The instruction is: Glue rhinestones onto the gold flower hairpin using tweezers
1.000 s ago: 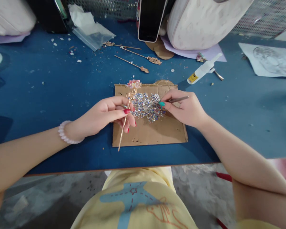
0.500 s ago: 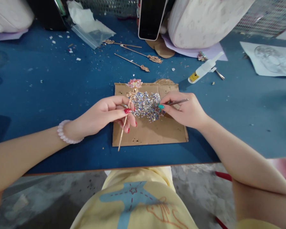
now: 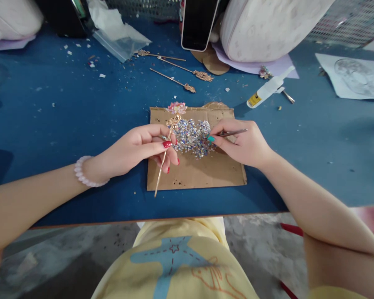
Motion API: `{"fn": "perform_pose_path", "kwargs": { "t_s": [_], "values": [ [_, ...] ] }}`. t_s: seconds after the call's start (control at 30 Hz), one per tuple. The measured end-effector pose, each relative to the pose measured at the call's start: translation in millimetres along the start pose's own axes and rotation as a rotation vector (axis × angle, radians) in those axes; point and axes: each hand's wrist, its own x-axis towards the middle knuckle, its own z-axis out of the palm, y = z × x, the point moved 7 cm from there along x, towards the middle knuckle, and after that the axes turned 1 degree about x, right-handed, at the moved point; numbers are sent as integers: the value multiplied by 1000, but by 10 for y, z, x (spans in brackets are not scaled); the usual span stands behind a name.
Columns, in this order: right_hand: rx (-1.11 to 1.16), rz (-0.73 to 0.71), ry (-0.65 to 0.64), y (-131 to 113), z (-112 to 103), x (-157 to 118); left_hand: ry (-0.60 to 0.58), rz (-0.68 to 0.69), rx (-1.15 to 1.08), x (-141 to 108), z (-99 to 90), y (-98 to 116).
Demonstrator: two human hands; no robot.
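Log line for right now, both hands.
left hand: holding flower-topped hairpin | right hand: holding slim metal tool at gem pile

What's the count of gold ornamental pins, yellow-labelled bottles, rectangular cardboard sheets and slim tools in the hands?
Gold pins: 4 (one in the left hand, gold pin; three on the table, at and)
Yellow-labelled bottle: 1
Rectangular cardboard sheet: 1
Slim tool, in the right hand: 1
Total: 7
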Motion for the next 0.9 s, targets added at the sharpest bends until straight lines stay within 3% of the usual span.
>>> {"fn": "perform_pose_path", "kwargs": {
  "t_s": [0.9],
  "values": [
    [35, 40, 23, -41, -49, -15, 4, -42, 113, -5, -16, 6]
  ]
}}
